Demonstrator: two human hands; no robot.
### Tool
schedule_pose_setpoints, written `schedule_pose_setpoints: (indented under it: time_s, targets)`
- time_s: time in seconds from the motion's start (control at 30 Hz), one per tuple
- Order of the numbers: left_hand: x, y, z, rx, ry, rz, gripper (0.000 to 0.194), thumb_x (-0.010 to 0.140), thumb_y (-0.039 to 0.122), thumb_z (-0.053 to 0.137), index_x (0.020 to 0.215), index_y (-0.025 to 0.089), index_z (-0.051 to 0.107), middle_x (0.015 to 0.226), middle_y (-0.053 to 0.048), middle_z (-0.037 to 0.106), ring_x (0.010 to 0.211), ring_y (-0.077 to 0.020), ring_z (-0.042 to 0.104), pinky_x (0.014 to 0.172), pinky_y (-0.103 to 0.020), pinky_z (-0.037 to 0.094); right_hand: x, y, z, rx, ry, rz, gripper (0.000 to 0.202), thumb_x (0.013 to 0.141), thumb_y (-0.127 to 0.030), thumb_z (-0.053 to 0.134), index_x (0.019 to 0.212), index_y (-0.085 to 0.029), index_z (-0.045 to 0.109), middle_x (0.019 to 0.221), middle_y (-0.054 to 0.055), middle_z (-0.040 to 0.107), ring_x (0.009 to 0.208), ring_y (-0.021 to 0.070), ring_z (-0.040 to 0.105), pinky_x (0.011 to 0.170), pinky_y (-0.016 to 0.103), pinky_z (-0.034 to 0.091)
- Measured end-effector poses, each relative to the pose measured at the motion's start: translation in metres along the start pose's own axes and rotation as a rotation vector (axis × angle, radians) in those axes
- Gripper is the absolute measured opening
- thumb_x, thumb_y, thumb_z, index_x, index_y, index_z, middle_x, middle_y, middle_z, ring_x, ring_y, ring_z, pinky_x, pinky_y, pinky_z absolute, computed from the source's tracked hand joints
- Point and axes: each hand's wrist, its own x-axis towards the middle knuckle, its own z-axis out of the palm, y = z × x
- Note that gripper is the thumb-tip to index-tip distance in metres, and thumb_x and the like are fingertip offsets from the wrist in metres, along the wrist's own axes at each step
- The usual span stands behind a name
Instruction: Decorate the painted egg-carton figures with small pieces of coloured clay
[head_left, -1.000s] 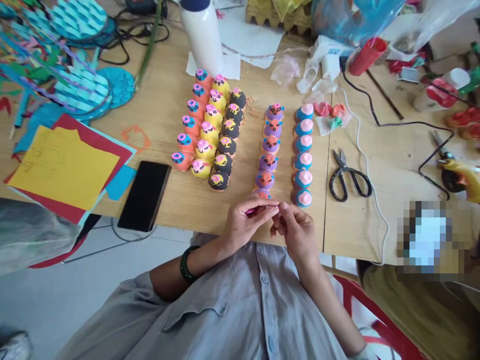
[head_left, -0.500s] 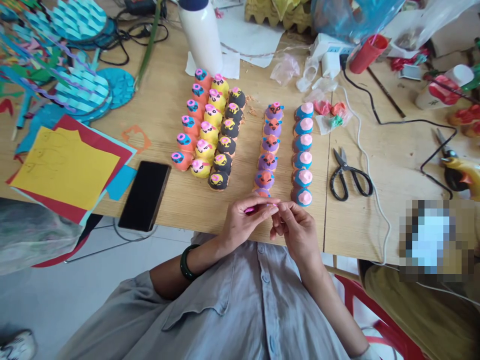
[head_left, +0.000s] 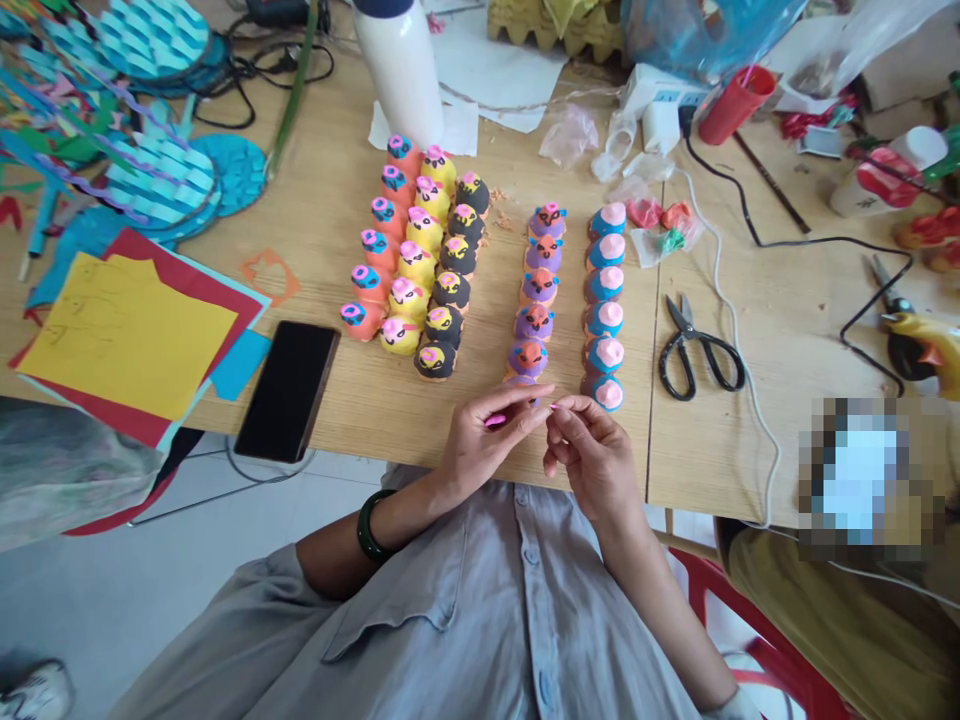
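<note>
My left hand (head_left: 491, 430) is curled around a lump of bright pink clay (head_left: 495, 421), which shows between thumb and fingers. Beside it my right hand (head_left: 592, 450) pinches a tiny pink bit (head_left: 554, 407) between thumb and forefinger. Just past my hands runs a row of purple clay figures (head_left: 537, 322) with orange faces; the nearest is partly hidden by my left hand. To its right stands a row of blue domes (head_left: 604, 320) topped with pale pink clay. Further left are rows of orange (head_left: 367, 278), yellow (head_left: 409, 298) and black figures (head_left: 444, 326).
Black-handled scissors (head_left: 701, 350) lie right of the blue row. A phone (head_left: 289, 390) and stacked coloured paper (head_left: 120, 335) are at left. A white bottle (head_left: 401, 75) stands behind the rows. Cables (head_left: 750, 390) cross the right side, where another person sits, partly blurred.
My hands have drawn slightly apart, with the small pink bit now in my right fingertips. More of the pink lump shows in my left hand. The rows stay put.
</note>
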Motion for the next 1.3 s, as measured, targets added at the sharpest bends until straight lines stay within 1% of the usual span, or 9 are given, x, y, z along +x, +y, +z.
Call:
schedule_pose_setpoints:
  time_s: [0.1, 0.23, 0.5, 0.63, 0.73, 0.87, 1.03, 1.17, 1.3]
  targets:
    - [-0.0011, -0.0003, -0.0012, 0.009, 0.019, -0.021, 0.026, 0.090, 0.041, 0.072, 0.104, 0.022, 0.082, 0.094, -0.005, 0.077, 0.071, -0.0113, 0.061, 0.057, -0.022, 0.044, 0.0007, 0.0004, -0.0004, 0.013, 0.020, -0.008, 0.030, 0.077, -0.045, 0.083, 0.077, -0.019, 0.069, 0.056, -0.007, 0.055, 0.042, 0.0056, 0.045, 0.036, 0.018, 0.049]
    - [-0.0015, 0.0011, -0.0031, 0.017, 0.034, -0.027, 0.023, 0.089, 0.040, 0.072, 0.099, 0.022, 0.082, 0.103, -0.007, 0.079, 0.077, -0.0133, 0.066, 0.057, -0.022, 0.046, 0.0017, 0.0009, -0.0012, 0.028, 0.046, -0.027, 0.028, 0.074, -0.041, 0.087, 0.080, -0.019, 0.070, 0.058, -0.007, 0.056, 0.044, 0.0051, 0.042, 0.038, 0.017, 0.049]
    - [-0.0036, 0.0013, -0.0036, 0.012, 0.040, -0.036, 0.021, 0.088, 0.038, 0.072, 0.098, 0.022, 0.083, 0.100, -0.007, 0.080, 0.077, -0.0142, 0.066, 0.055, -0.022, 0.046, 0.0015, 0.0037, -0.0008, -0.009, 0.048, -0.043, 0.030, 0.079, -0.045, 0.082, 0.074, -0.019, 0.067, 0.053, -0.008, 0.046, 0.043, 0.0052, 0.035, 0.040, 0.018, 0.049]
    - [-0.0048, 0.0010, -0.0050, 0.011, 0.038, -0.046, 0.022, 0.089, 0.038, 0.072, 0.100, 0.022, 0.082, 0.101, -0.006, 0.079, 0.074, -0.0124, 0.063, 0.055, -0.021, 0.044, 0.0014, 0.0050, -0.0008, -0.009, 0.063, -0.045, 0.030, 0.077, -0.045, 0.084, 0.075, -0.019, 0.069, 0.051, -0.008, 0.047, 0.043, 0.0052, 0.035, 0.040, 0.019, 0.050]
    - [-0.0051, 0.0008, -0.0056, 0.022, 0.017, -0.059, 0.026, 0.088, 0.038, 0.073, 0.107, 0.022, 0.081, 0.091, -0.004, 0.076, 0.068, -0.0106, 0.059, 0.055, -0.021, 0.043, 0.0009, 0.0053, 0.0000, -0.007, 0.057, -0.038, 0.032, 0.078, -0.047, 0.083, 0.071, -0.018, 0.069, 0.049, -0.009, 0.045, 0.040, 0.0046, 0.033, 0.039, 0.019, 0.049]
    - [-0.0055, -0.0009, -0.0041, 0.050, -0.054, -0.067, 0.030, 0.083, 0.035, 0.078, 0.108, 0.019, 0.081, 0.074, 0.000, 0.069, 0.064, -0.0096, 0.057, 0.057, -0.020, 0.045, -0.0002, 0.0053, 0.0018, -0.033, 0.036, 0.000, 0.037, 0.073, -0.050, 0.085, 0.068, -0.018, 0.067, 0.054, -0.006, 0.053, 0.041, 0.0057, 0.043, 0.037, 0.019, 0.049]
    - [-0.0059, -0.0018, -0.0021, 0.046, -0.007, -0.033, 0.018, 0.087, 0.035, 0.074, 0.093, 0.019, 0.082, 0.090, -0.005, 0.078, 0.080, -0.0146, 0.069, 0.070, -0.023, 0.052, -0.0024, 0.0051, 0.0031, -0.053, -0.012, 0.023, 0.040, 0.079, -0.054, 0.080, 0.068, -0.018, 0.066, 0.056, -0.005, 0.056, 0.043, 0.0070, 0.047, 0.038, 0.021, 0.052]
    - [-0.0053, 0.0007, -0.0024, 0.031, 0.020, -0.028, 0.019, 0.086, 0.037, 0.075, 0.087, 0.019, 0.081, 0.086, -0.005, 0.078, 0.079, -0.0153, 0.070, 0.067, -0.024, 0.052, -0.0041, 0.0048, 0.0034, -0.057, -0.027, 0.025, 0.039, 0.081, -0.054, 0.078, 0.071, -0.018, 0.067, 0.059, -0.004, 0.059, 0.043, 0.0075, 0.051, 0.039, 0.022, 0.054]
    - [-0.0060, 0.0000, -0.0026, 0.021, -0.002, -0.063, 0.025, 0.086, 0.040, 0.076, 0.096, 0.019, 0.082, 0.090, -0.006, 0.079, 0.079, -0.0163, 0.070, 0.067, -0.026, 0.054, -0.0044, 0.0051, 0.0030, -0.082, -0.008, 0.009, 0.037, 0.077, -0.052, 0.082, 0.071, -0.018, 0.068, 0.059, -0.004, 0.058, 0.043, 0.0077, 0.053, 0.040, 0.021, 0.055]
